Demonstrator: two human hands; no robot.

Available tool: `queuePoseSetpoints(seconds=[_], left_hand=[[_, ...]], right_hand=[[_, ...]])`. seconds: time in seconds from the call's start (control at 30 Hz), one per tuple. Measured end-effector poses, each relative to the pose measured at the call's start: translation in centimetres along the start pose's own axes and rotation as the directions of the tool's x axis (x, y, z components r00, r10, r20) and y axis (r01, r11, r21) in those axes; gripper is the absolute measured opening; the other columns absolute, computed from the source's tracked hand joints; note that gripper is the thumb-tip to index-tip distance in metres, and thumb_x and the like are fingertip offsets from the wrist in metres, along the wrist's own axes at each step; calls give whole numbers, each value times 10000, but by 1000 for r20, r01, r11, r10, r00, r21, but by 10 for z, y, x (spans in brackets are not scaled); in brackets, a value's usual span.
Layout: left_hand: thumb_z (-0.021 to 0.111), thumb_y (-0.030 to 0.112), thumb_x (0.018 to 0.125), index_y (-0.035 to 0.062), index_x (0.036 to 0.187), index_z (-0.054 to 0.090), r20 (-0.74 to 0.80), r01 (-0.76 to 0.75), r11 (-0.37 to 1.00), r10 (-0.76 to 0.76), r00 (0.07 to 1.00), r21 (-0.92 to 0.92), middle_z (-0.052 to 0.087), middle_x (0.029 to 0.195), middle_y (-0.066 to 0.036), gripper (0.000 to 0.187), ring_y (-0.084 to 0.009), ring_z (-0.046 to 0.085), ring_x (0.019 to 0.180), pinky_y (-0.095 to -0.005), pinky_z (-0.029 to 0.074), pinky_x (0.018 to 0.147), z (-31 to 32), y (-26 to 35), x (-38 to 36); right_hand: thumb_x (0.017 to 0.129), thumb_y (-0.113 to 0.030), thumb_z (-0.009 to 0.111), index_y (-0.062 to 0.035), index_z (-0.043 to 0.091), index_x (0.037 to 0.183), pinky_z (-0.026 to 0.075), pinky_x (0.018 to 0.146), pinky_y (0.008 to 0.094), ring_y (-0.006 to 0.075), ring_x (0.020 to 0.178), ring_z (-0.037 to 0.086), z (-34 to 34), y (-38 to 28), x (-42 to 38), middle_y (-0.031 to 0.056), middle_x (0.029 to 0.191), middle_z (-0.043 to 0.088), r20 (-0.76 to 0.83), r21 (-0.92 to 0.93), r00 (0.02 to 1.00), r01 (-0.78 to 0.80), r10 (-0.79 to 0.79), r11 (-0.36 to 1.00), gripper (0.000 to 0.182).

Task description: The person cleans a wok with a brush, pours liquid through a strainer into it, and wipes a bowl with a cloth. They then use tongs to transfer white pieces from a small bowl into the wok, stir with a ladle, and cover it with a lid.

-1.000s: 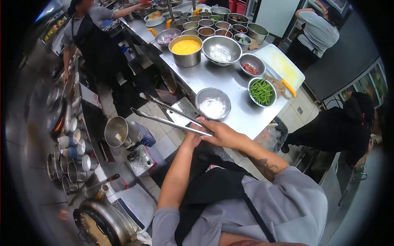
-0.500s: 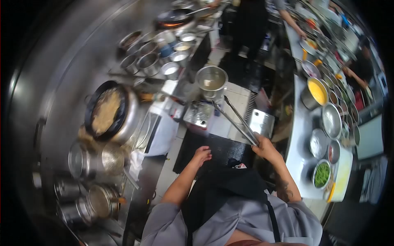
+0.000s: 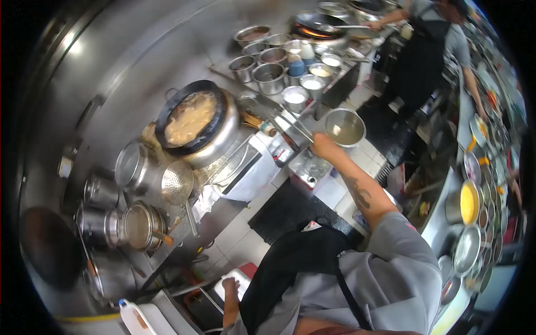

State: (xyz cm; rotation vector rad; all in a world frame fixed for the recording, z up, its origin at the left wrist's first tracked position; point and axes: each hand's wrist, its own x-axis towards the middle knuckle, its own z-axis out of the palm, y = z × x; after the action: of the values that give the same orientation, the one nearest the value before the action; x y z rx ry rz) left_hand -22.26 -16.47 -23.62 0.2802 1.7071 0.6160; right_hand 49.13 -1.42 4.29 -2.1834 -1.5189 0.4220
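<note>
My right hand [image 3: 324,146] is closed round the handle end of metal tongs [image 3: 298,127], which point up and left toward the steel pots. Below the tongs hang a brush-like bundle [image 3: 252,120] and a white cloth [image 3: 248,181] at the stove edge. My left hand [image 3: 230,286] is low at the left of my apron, loosely open with nothing visible in it, beside a white container [image 3: 241,287]. To the left of the tongs, a black wok [image 3: 162,131] holds pale brown food in bubbling liquid [image 3: 191,118].
A perforated ladle [image 3: 177,183] and lidded pots [image 3: 100,192] stand at the left. Under the tongs' right side is a deep steel pot [image 3: 345,127]. A co-worker [image 3: 419,56] stands at a far wok [image 3: 321,25]. Bowls and a yellow-filled pot [image 3: 469,204] line the right counter.
The view has turned left. My right hand has swung the tongs from over the floor to the stove side. My left hand has dropped down and left, near the white container.
</note>
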Motion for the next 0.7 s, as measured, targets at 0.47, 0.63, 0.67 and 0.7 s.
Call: queuePoseSetpoints(seconds=[0.47,0.63,0.67,0.7], left_hand=[[541,9,783,-33,1309,296,-462,-189,878,-41,886,-440,570,964,-199,582,-271,607,643,-352,480,476,68,-167,-203],[512,42,813,-5,1220,346,-538,-222,942,54,841,-251,562,890,-161,442,-236,594,603,-335,455,453,50,-244,-192],[488,71,827,26,1152,377,-543,-201,952,45,838,-231,554,857,-137,346,-231,587,606,-337,449,457,52,-255,-192],[439,127,853,88,1019,438,-534,-171,935,-23,845,-312,539,801,-93,171,-228,572,620,-346,441,473,57,-251,-194]], right_hand=[[687,-278,696,85,606,869,490,726,460,431,851,615,115,41,239,283,841,626,176,179,977,89,-121,980,415],[698,-295,680,94,596,911,481,736,477,428,846,616,116,40,232,303,828,619,93,45,968,228,-231,973,451],[697,-299,675,88,597,909,482,734,481,425,841,615,115,41,224,300,834,616,52,-5,964,261,-260,965,448],[696,-303,670,83,598,906,482,732,485,422,836,613,116,45,219,297,839,614,9,-54,957,290,-290,956,445]])
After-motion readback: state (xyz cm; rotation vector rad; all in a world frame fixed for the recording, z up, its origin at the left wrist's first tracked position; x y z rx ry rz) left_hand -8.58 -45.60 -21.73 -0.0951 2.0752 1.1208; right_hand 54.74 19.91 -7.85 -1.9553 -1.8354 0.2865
